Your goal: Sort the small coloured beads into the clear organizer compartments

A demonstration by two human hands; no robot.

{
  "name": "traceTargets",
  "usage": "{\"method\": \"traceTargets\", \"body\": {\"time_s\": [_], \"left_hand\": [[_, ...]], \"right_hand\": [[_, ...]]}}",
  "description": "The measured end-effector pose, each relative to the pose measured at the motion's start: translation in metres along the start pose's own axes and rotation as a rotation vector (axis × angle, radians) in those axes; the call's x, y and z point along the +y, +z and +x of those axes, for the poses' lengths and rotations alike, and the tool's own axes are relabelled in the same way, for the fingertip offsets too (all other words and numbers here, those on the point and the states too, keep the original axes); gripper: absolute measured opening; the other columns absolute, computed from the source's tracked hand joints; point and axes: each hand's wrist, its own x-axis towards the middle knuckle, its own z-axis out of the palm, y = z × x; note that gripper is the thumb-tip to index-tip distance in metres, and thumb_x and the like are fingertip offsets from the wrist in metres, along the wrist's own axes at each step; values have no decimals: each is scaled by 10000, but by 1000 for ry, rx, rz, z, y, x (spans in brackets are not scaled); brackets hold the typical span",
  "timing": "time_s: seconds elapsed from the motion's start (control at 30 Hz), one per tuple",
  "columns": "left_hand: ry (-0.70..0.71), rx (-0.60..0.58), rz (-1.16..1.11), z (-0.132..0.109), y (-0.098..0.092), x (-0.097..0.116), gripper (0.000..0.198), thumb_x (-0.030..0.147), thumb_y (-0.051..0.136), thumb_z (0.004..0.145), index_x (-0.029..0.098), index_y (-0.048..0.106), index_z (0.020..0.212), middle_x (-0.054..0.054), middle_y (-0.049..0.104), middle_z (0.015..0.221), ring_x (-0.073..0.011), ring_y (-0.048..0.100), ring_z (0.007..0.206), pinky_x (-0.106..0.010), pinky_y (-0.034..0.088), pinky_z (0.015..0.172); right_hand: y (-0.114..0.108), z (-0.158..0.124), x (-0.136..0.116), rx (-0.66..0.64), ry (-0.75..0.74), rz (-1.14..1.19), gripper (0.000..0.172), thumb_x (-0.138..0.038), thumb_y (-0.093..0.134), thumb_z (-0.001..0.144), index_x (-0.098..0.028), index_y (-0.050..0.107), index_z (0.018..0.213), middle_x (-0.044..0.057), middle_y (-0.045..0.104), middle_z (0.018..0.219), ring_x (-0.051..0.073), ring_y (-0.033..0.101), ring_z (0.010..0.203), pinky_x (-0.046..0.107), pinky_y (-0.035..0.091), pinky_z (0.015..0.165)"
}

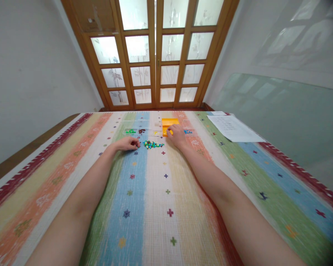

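My left hand (130, 143) rests on the cloth at the left end of a pile of small mixed-colour pieces (152, 145). Its fingers are curled together, and whatever they may hold is too small to see. Over the front part of an orange box (170, 122) is my right hand (177, 133), with thumb and fingertips drawn together. Any piece between them cannot be made out. Behind the pile, clear compartments hold green pieces (130, 131), dark brown pieces (141, 131) and yellow pieces (156, 133). Blue pieces (188, 132) show just right of my right hand.
A striped, patterned tablecloth (155, 207) covers the table. Printed paper sheets (234, 128) lie at the right rear. Beyond the far table edge stand wooden glazed doors (157, 55). A pale glass panel (272, 107) leans along the right wall.
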Motion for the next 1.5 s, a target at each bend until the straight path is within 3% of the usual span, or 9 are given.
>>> {"method": "traceTargets", "body": {"time_s": [0.17,0.27,0.43,0.57,0.77,1.0,1.17,1.33,1.5], "left_hand": [[13,77,-104,-1,2,6,285,479,778,760,205,776,838,-37,742,820,-198,652,773,-284,515,737],[5,167,-170,-3,4,6,314,510,750,810,199,748,854,-44,730,845,-183,638,760,-274,503,695],[-79,513,-357,0,6,-18,283,457,723,826,195,687,927,-3,656,741,-130,570,623,-235,429,577],[-178,791,-466,6,4,-37,323,438,740,762,174,680,937,-40,716,805,-125,570,613,-248,472,607],[-256,946,-560,5,0,-41,486,434,748,763,150,721,1155,-92,777,1073,-98,561,601,-237,467,591],[-205,886,-546,6,5,-38,602,417,675,841,163,635,1386,-124,737,1273,-54,441,489,-252,417,531],[-177,792,-337,7,11,-37,370,375,655,829,167,736,1123,-78,774,998,-127,542,596,-283,479,615],[-58,524,-30,3,14,-25,246,387,641,803,194,755,905,-45,737,865,-203,641,779,-309,511,732],[41,264,21,1,15,-8,253,320,633,777,203,757,964,-47,734,914,-211,654,832,-312,514,767]], "right_hand": [[2,0,1,24,-4,4,156,-227,552,985,-208,688,912,114,695,991,288,582,987,420,433,885],[3,0,3,16,-11,-6,150,-223,558,977,-211,686,899,115,695,979,289,583,981,417,430,881],[4,1,5,5,-18,-5,134,-217,567,971,-206,683,903,111,696,991,284,583,984,412,424,884],[4,0,5,14,-19,-6,144,-221,560,981,-207,683,906,108,693,980,283,585,973,412,423,872],[5,-1,5,15,-16,8,174,-246,540,1004,-213,692,925,112,687,980,289,585,986,415,431,887],[5,-1,4,7,-9,5,170,-238,544,999,-214,696,928,111,690,979,289,589,983,415,438,887],[3,-1,4,6,-19,2,153,-222,559,996,-210,685,909,108,693,984,280,590,978,405,436,880],[4,-1,3,3,-10,18,155,-224,558,993,-212,689,910,111,694,997,284,589,996,409,438,886],[4,-1,3,10,-12,31,162,-230,555,992,-215,690,904,106,696,993,282,588,980,416,440,883]]}}
